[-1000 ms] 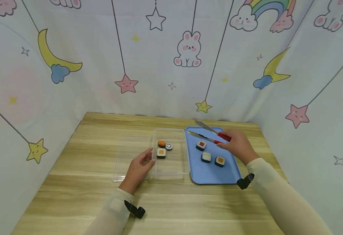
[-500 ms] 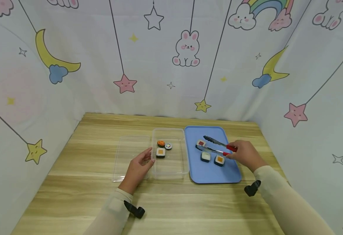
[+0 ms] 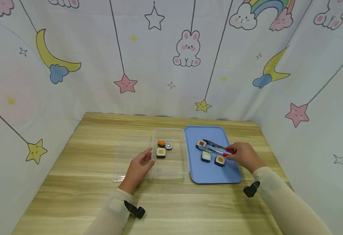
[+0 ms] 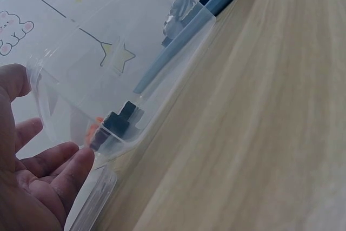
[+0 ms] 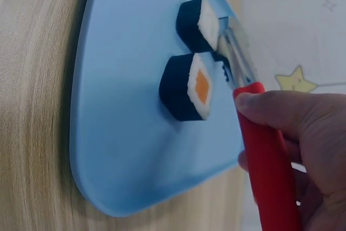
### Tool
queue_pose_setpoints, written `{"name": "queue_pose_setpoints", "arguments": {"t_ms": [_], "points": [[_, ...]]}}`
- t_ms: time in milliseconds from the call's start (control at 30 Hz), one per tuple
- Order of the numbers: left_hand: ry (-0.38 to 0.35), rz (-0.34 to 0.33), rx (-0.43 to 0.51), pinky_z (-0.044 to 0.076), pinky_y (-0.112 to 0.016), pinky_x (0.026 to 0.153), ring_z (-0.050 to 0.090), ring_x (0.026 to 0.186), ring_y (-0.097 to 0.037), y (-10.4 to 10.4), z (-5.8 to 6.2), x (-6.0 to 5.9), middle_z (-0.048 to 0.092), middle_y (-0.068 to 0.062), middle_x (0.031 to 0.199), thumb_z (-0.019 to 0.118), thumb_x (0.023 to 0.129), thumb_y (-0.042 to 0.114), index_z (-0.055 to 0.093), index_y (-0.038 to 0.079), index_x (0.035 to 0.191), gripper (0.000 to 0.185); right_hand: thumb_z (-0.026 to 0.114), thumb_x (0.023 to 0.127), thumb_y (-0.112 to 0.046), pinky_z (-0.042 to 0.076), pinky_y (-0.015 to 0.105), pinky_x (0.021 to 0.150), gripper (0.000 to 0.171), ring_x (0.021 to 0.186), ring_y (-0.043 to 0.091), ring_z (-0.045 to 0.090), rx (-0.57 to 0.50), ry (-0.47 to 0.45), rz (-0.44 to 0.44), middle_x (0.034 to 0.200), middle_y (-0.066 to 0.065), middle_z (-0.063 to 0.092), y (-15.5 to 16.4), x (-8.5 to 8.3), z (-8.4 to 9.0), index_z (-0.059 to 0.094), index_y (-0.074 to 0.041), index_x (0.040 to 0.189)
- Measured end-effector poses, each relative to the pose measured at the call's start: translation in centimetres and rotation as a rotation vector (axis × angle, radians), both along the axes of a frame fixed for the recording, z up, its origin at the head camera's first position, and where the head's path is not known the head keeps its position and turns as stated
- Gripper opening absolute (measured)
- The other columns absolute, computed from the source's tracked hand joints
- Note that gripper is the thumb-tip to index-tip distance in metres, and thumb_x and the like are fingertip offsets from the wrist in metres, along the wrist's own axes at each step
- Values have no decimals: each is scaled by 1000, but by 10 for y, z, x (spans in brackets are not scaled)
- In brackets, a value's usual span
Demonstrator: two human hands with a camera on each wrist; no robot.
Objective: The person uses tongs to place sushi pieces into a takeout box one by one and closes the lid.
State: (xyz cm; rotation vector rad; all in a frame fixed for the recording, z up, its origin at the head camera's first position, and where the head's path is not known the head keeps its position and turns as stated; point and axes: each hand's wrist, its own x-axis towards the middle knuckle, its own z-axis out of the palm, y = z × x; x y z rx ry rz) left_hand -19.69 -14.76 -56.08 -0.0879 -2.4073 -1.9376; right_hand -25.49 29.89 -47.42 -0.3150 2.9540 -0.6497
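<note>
My right hand (image 3: pixel 245 157) grips red-handled tongs (image 5: pixel 265 158) over the blue tray (image 3: pixel 215 174). Their two metal arms reach down on either side of a red-centred sushi roll (image 3: pixel 201 144); whether both tips touch it is hard to see. Close by on the tray lie a pale-topped roll (image 3: pixel 206 157) and an orange-centred roll (image 5: pixel 178 87). My left hand (image 3: pixel 138 167) rests with extended fingers against the left wall of a clear plastic box (image 3: pixel 171 171). Inside are an orange-topped sushi piece (image 3: pixel 161 143), a small round roll (image 3: pixel 168 146) and a square yellow-centred roll (image 3: pixel 161 152).
A clear lid (image 3: pixel 122 163) lies flat on the wooden table (image 3: pixel 171 209), left of the box and partly under my left hand. Box and tray stand side by side. A white patterned curtain (image 3: pixel 159 58) encloses the back and both sides.
My right hand has moved right and slightly toward me, bringing the tongs from above the tray's far left down around the red-centred roll. The left hand stays against the box.
</note>
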Motion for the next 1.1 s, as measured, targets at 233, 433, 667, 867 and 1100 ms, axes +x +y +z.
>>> {"name": "queue_pose_setpoints", "arguments": {"t_ms": [233, 433, 667, 867, 1100], "points": [[11, -4, -19, 51, -53, 103, 63, 124, -34, 0, 1, 0, 65, -20, 137, 74, 97, 17, 57, 9, 149, 55, 87, 86, -20, 60, 42, 76, 40, 90, 25, 67, 24, 9, -6, 110, 14, 74, -2, 1, 0, 77, -1, 120], [-1, -6, -16, 51, -52, 104, 63, 124, -33, 0, 2, 1, 64, -19, 138, 73, 97, 17, 56, 10, 150, 56, 86, 86, -19, 59, 42, 75, 40, 88, 24, 66, 24, 18, 4, 107, 14, 74, -3, 2, 4, 77, -1, 119], [-5, -2, -24, 51, -52, 103, 64, 124, -32, 0, 1, 0, 65, -18, 138, 74, 97, 18, 57, 11, 150, 56, 87, 86, -21, 59, 42, 74, 40, 87, 26, 65, 3, 78, 8, 106, 15, 74, -7, 2, 17, 76, -1, 119], [-11, -3, -8, 51, -53, 104, 64, 124, -32, -1, -1, -1, 64, -17, 139, 75, 97, 20, 58, 13, 149, 55, 86, 87, -26, 60, 42, 75, 43, 89, 27, 65, -8, 115, 28, 106, 13, 72, -20, 4, 37, 76, -3, 122], [-6, -8, -4, 50, -52, 104, 64, 124, -31, -2, -2, -1, 65, -17, 139, 75, 98, 22, 58, 13, 149, 54, 87, 86, -24, 60, 41, 75, 39, 91, 26, 67, -25, 133, 126, 107, 5, 74, -48, 6, 51, 77, -10, 121]]}}
